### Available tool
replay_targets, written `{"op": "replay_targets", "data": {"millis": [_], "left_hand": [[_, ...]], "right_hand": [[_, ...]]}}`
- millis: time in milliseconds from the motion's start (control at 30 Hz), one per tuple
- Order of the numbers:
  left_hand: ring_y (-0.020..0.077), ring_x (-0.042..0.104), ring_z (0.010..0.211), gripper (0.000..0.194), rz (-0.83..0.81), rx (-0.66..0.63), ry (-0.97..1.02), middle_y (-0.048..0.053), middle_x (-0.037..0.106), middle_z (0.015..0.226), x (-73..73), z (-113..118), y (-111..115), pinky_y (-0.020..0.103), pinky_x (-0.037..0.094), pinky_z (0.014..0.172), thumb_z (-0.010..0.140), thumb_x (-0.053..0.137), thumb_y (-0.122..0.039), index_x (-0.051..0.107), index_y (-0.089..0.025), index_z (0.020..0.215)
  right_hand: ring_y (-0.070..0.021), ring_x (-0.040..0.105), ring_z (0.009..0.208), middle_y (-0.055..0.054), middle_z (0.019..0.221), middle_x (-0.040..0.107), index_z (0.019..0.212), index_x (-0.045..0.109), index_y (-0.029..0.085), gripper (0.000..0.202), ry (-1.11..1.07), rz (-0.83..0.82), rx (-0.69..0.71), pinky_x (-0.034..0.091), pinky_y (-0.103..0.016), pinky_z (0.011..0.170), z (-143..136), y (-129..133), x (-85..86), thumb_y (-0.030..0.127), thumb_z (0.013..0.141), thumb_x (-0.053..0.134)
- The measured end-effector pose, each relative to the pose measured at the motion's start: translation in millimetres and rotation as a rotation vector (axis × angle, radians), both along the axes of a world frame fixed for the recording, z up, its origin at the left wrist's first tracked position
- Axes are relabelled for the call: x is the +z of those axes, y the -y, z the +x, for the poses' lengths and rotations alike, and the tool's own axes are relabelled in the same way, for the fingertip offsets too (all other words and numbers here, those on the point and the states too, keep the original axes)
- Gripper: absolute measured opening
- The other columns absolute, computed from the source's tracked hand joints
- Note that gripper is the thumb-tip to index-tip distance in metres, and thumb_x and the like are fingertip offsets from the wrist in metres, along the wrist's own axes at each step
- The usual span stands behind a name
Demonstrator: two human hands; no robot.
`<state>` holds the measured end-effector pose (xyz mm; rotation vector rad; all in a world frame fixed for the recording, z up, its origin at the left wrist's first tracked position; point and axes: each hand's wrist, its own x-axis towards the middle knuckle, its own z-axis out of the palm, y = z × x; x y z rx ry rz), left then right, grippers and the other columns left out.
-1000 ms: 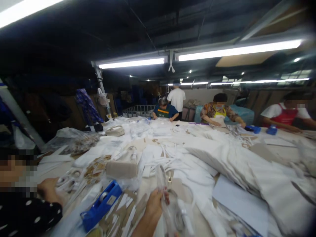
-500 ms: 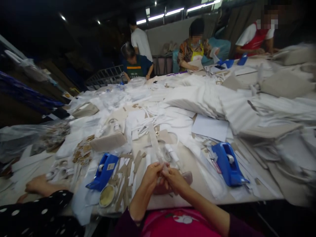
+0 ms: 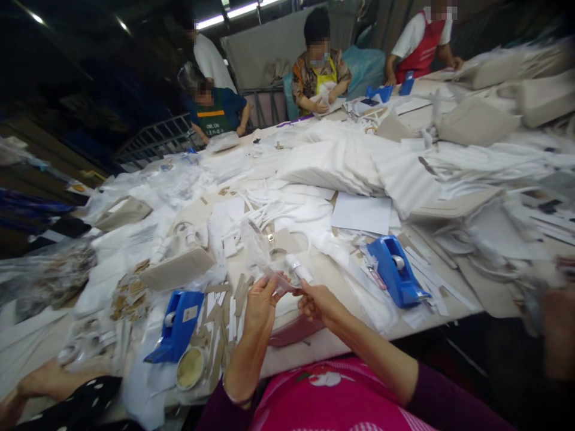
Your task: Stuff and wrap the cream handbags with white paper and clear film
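My left hand [image 3: 264, 294] pinches a sheet of clear plastic film [image 3: 255, 244], which rises crumpled beyond my fingers. My right hand [image 3: 320, 304] is closed on the edge of the same film, a short way to the right. Under and behind both hands lies a beige handbag [image 3: 287, 240] with a small gold buckle [image 3: 271, 238]. A white-wrapped piece [image 3: 298, 268] of its handle shows just above my right fingers. Below my hands, a pinkish-brown panel [image 3: 296, 331] faces me; I cannot tell whether it belongs to the same bag.
Blue tape dispensers stand left [image 3: 176, 326] and right [image 3: 396, 272]. A round tin [image 3: 190, 368] and beige strips [image 3: 220, 323] lie at left. White foam sheets [image 3: 332, 158] pile up beyond. A neighbour's arm [image 3: 54, 380] rests at lower left; several people work across the table.
My hands have moved slightly apart, with the film now stretched between them. The view has shifted rightward. A blurred hand or arm has appeared at the right edge.
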<state>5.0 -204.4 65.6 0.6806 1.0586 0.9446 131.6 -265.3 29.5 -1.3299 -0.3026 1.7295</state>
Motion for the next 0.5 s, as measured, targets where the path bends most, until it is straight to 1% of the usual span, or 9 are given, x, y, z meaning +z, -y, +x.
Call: {"op": "replay_targets", "data": {"millis": [67, 133, 233, 300, 400, 500], "left_hand": [[0.0151, 0.065, 0.072, 0.032, -0.019, -0.029, -0.006, 0.005, 0.069, 0.077, 1.6, 4.7, 3.4, 0.030, 0.054, 0.074, 0.061, 0.078, -0.032, 0.068, -0.012, 0.083], [0.0138, 0.064, 0.071, 0.032, -0.061, -0.039, -0.010, 0.005, 0.069, 0.080, 4.3, 6.4, 4.8, 0.029, 0.055, 0.072, 0.061, 0.079, -0.030, 0.069, -0.012, 0.085], [0.0129, 0.063, 0.072, 0.034, -0.125, -0.026, 0.003, 0.005, 0.069, 0.091, 7.8, 6.8, 4.7, 0.029, 0.056, 0.071, 0.062, 0.077, -0.025, 0.068, -0.012, 0.093], [0.0124, 0.063, 0.073, 0.032, -0.157, -0.016, 0.023, 0.005, 0.069, 0.096, 8.0, 7.2, 3.8, 0.030, 0.056, 0.073, 0.065, 0.075, -0.023, 0.068, -0.013, 0.095], [0.0124, 0.063, 0.074, 0.028, -0.211, -0.015, 0.051, 0.005, 0.069, 0.096, 4.1, 8.3, 1.7, 0.030, 0.056, 0.073, 0.069, 0.072, -0.023, 0.067, -0.013, 0.095], [0.0133, 0.064, 0.075, 0.026, -0.257, -0.045, 0.075, 0.006, 0.070, 0.095, -0.9, 9.1, -0.4, 0.027, 0.055, 0.070, 0.071, 0.070, -0.022, 0.068, -0.012, 0.095]], "right_hand": [[-0.0060, 0.041, 0.036, 0.003, 0.053, 0.055, 0.071, 0.056, 0.015, 0.025, 0.032, 0.043, -0.021, 0.030, -0.019, 0.037, 4.9, -14.6, 3.2, 0.040, 0.078, 0.054], [-0.0063, 0.039, 0.034, 0.004, 0.049, 0.052, 0.065, 0.053, 0.017, 0.020, 0.149, 0.134, 0.040, 0.029, -0.020, 0.037, 11.0, -23.3, 7.2, 0.032, 0.077, 0.054], [-0.0070, 0.039, 0.035, 0.004, 0.046, 0.050, 0.059, 0.053, 0.018, 0.023, 0.451, 0.364, 0.177, 0.028, -0.020, 0.041, 18.3, -26.2, 13.2, 0.028, 0.080, 0.050], [-0.0077, 0.043, 0.043, 0.003, 0.048, 0.052, 0.058, 0.055, 0.018, 0.024, 0.685, 0.546, 0.239, 0.031, -0.020, 0.048, 21.5, -25.6, 15.6, 0.024, 0.081, 0.049], [-0.0105, 0.051, 0.058, 0.000, 0.059, 0.059, 0.065, 0.062, 0.019, 0.020, 0.931, 0.749, 0.330, 0.034, -0.021, 0.059, 24.8, -25.8, 16.0, 0.015, 0.080, 0.049], [-0.0122, 0.053, 0.066, -0.002, 0.071, 0.062, 0.079, 0.065, 0.020, 0.021, 1.072, 0.826, 0.385, 0.035, -0.022, 0.064, 26.8, -25.3, 14.4, 0.014, 0.084, 0.045]]}}
